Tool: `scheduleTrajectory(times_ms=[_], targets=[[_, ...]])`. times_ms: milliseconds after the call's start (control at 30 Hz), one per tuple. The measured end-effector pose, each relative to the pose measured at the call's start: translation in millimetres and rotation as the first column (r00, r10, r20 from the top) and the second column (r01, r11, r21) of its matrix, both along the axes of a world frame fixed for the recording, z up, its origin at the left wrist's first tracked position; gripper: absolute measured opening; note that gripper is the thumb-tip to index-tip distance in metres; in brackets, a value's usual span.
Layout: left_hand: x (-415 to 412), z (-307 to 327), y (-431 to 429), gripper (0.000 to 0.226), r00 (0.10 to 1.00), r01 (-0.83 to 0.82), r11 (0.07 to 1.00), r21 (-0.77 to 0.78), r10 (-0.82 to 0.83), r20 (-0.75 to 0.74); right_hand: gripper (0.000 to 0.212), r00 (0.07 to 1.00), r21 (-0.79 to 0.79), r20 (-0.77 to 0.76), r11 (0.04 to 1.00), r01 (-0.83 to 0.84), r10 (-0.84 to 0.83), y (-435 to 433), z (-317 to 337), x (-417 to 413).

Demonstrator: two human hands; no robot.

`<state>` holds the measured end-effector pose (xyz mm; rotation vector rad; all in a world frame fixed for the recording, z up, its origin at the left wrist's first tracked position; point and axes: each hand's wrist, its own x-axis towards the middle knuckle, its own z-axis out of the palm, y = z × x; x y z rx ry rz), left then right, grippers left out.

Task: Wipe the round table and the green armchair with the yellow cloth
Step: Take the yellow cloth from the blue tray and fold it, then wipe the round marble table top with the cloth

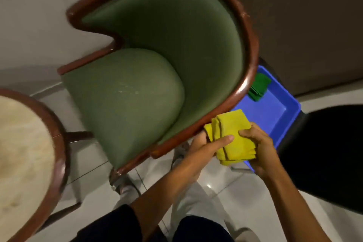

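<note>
The armchair (149,68) stands mid-view; the round table (21,153) lies to its left, a bin (275,112) holding a folded cloth (259,86) to its right, both hands' cloth (231,137) just beside its near arm

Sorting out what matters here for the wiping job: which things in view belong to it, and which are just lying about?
Part of the job:
yellow cloth, held by both the left hand and right hand
green armchair
round table

Just lying about:
blue bin
green cloth in it
</note>
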<state>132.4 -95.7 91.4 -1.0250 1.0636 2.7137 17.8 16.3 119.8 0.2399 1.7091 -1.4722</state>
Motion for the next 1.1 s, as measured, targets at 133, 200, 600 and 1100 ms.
scheduleTrajectory(times_ms=[133,200,600,1100], targets=[[94.2,3.0,-69.4,0.034,0.95,-0.271,0.948,-0.17,0.291,0.112,0.011,0.916,0.061,-0.219,0.941,-0.333,0.338,-86.1,8.1,77.9],[145.5,-7.4,-100.6,0.033,0.898,-0.364,0.894,-0.262,0.412,0.155,0.011,0.837,0.093,-0.32,0.894,-0.439,0.444,-126.2,-8.3,122.5],[402.0,-180.2,-207.8,0.056,0.536,-0.142,0.604,-0.784,0.713,0.452,0.042,0.166,0.531,-0.462,0.422,-0.735,0.871,-303.7,-201.3,395.8],[488.6,-281.0,-345.6,0.059,0.385,0.661,0.228,-0.714,0.714,0.585,0.07,-0.133,0.831,-0.518,0.46,-0.312,0.845,-373.5,-286.8,438.2]])
